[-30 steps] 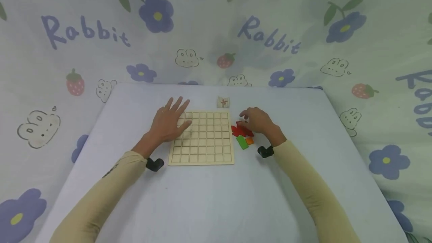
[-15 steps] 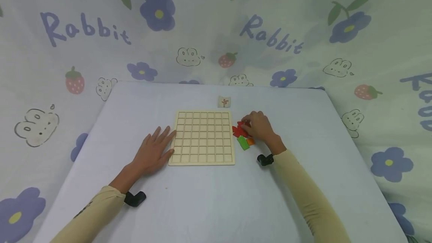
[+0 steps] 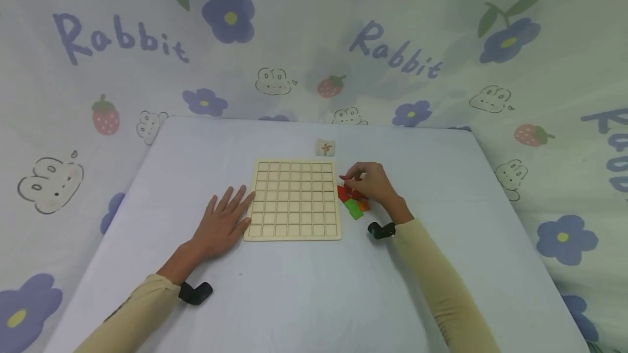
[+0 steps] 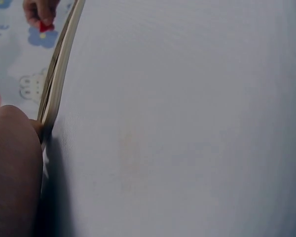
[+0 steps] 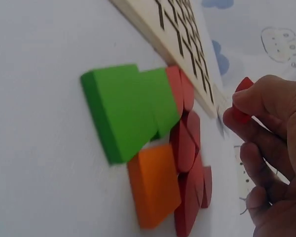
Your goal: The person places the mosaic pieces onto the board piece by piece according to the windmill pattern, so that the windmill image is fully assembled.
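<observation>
A square wooden grid board (image 3: 295, 200) lies flat on the table. My left hand (image 3: 223, 226) rests at its left edge, fingers spread and straight, thumb and fingertips touching the rim. To the right of the board, my right hand (image 3: 374, 183) pinches a small red block (image 5: 244, 85) between thumb and finger, held above the table. Below it lie several red blocks (image 5: 190, 143), partly hidden by the hand in the head view. Beside them are green blocks (image 5: 123, 101) and an orange block (image 5: 154, 185), close to the board's right edge.
Behind the board lies a small patterned card or piece (image 3: 325, 147) with a reddish mark. A white cloth covers the table (image 3: 294, 298). A curtain (image 3: 289, 26) printed with flowers and rabbits hangs around its back and sides.
My left hand has drawn back from over the board to its left edge. The right hand has reached into the red blocks and lifted one, moving slightly left toward the board.
</observation>
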